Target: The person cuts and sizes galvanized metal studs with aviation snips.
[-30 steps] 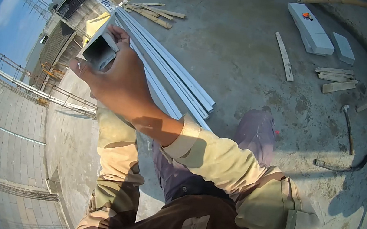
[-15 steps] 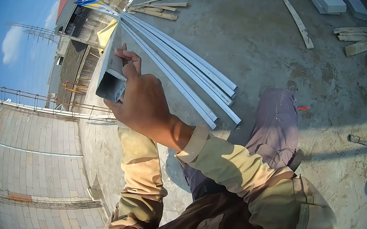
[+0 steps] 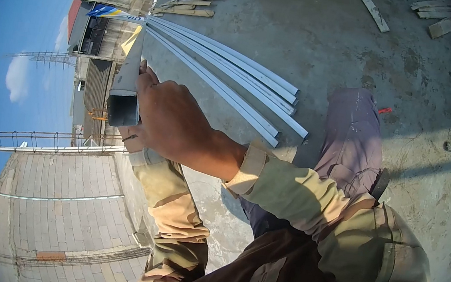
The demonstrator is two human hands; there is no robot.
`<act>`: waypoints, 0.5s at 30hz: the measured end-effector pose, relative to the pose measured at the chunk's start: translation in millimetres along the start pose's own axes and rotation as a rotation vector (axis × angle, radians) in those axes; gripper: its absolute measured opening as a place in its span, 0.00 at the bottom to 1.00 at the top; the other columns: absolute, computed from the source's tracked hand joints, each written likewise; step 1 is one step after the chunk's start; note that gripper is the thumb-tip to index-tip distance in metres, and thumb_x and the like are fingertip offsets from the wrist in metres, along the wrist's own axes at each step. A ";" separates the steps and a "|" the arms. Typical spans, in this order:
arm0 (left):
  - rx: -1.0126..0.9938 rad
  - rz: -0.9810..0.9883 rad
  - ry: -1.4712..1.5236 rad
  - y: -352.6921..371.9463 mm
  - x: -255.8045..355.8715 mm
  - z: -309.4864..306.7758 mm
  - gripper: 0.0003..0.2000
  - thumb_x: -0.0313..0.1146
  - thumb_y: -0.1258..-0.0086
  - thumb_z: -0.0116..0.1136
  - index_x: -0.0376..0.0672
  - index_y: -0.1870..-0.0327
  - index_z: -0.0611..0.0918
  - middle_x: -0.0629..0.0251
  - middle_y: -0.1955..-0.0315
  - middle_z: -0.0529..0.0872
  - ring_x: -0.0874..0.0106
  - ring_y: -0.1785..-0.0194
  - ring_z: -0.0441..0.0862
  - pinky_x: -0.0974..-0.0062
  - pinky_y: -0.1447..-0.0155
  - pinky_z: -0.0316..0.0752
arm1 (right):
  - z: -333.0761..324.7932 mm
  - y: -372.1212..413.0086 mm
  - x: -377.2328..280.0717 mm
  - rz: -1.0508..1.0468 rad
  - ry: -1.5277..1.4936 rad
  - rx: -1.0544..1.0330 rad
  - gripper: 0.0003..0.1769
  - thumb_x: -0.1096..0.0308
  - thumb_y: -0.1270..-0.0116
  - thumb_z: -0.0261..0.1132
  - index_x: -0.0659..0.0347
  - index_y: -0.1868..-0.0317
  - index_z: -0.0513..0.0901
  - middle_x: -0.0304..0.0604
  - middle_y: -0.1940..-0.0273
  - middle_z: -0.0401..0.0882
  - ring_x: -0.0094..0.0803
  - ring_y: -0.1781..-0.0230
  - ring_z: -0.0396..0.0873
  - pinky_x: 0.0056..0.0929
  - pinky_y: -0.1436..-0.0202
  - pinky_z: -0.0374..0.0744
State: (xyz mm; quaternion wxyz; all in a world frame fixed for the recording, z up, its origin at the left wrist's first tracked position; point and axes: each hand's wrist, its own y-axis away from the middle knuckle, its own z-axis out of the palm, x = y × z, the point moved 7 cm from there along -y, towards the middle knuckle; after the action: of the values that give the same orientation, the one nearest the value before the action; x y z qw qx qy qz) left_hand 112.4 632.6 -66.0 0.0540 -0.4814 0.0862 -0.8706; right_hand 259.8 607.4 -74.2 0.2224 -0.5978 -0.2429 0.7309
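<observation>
The right hand [image 3: 177, 123] grips the tube [image 3: 126, 84] at ten o'clock, fingers curled; the left hand's [image 3: 134, 139] hold is hidden; uneven support might tip it.

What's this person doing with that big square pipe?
The right hand has hold of a hollow square tube near its open end. The left hand is just below that end, mostly hidden. Long pale bars lie on the concrete floor beyond.

smooth metal tube [image 3: 128, 78] — dull, matt cloth sleeve [image 3: 299, 189], rough concrete floor [image 3: 265, 25]
</observation>
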 end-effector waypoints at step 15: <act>0.021 -0.032 0.298 -2.2 -52.3 -13.8 0.31 0.43 0.16 0.46 0.25 0.24 0.61 0.44 0.32 0.75 0.59 0.31 0.77 0.65 0.25 0.73 | -6.9 33.7 15.5 -0.008 -0.185 0.271 0.42 0.81 0.48 0.75 0.72 0.31 0.69 0.67 0.51 0.83 0.62 0.59 0.85 0.46 0.59 0.82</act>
State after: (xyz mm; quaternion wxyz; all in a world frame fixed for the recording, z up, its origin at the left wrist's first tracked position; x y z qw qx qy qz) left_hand 128.5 645.3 -116.1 0.0316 -0.3475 0.0765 -0.9340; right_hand 262.5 591.1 -108.2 0.2805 -0.4913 -0.1639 0.8081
